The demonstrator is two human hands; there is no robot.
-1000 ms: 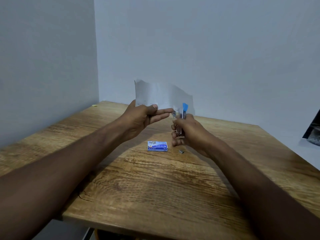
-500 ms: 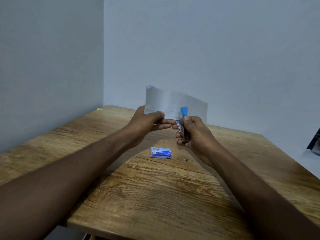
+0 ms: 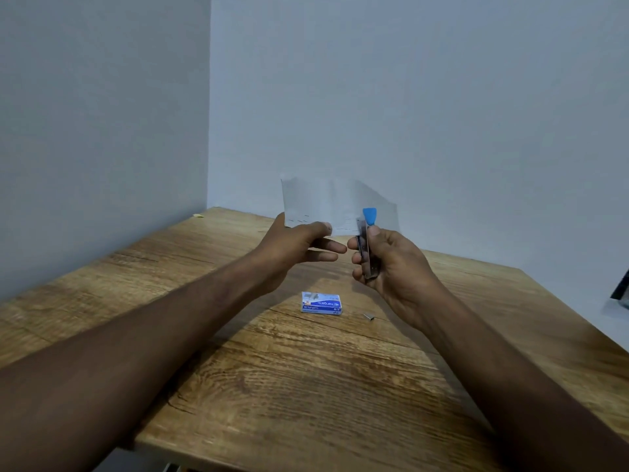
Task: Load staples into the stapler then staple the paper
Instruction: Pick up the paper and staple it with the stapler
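Note:
My left hand (image 3: 296, 248) pinches the lower edge of a white paper (image 3: 326, 202) and holds it upright above the table. Gripped in my right hand (image 3: 391, 264) is a small metal stapler with a blue tip (image 3: 366, 240), standing nearly vertical. Its jaws sit at the paper's lower right edge. On the table below lies a blue and white staple box (image 3: 321, 303), with a small loose strip of staples (image 3: 368, 316) just to its right.
The wooden table (image 3: 306, 386) stands in a corner between two grey walls. A small yellow scrap (image 3: 198, 215) lies at the table's far left corner. A dark object (image 3: 621, 287) shows at the right edge of view.
Both hands have risen slightly and shifted right with the paper and stapler. The stapler now stands closer against the paper's edge.

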